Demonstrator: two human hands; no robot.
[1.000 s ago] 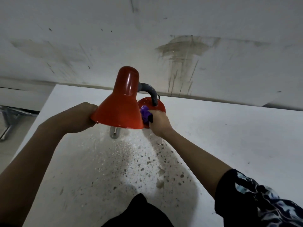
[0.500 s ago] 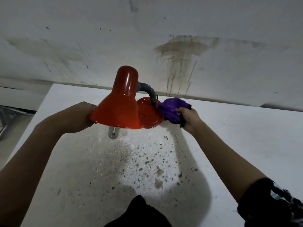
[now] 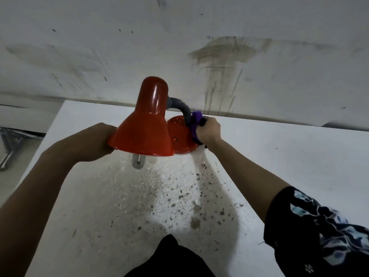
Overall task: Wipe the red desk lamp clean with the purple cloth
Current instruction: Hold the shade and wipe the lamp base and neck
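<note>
The red desk lamp (image 3: pixel 145 124) stands on the white table (image 3: pixel 279 156) near its far edge, with a cone shade, a grey bent neck (image 3: pixel 180 107) and a round red base (image 3: pixel 180 136). A bulb (image 3: pixel 137 161) pokes out below the shade. My left hand (image 3: pixel 97 140) grips the shade's left rim. My right hand (image 3: pixel 207 130) holds the bunched purple cloth (image 3: pixel 194 121) against the foot of the neck and the right side of the base. Most of the cloth is hidden in my fist.
The tabletop in front of the lamp is speckled with dark chips and dust (image 3: pixel 179 196). A stained white wall (image 3: pixel 219 56) rises right behind the table. Metal legs (image 3: pixel 10 140) show at the far left, beyond the table's left edge.
My right hand swung the cloth out to the right of the base, then came back in and now presses it at the foot of the neck. The left hand has stayed on the shade.
</note>
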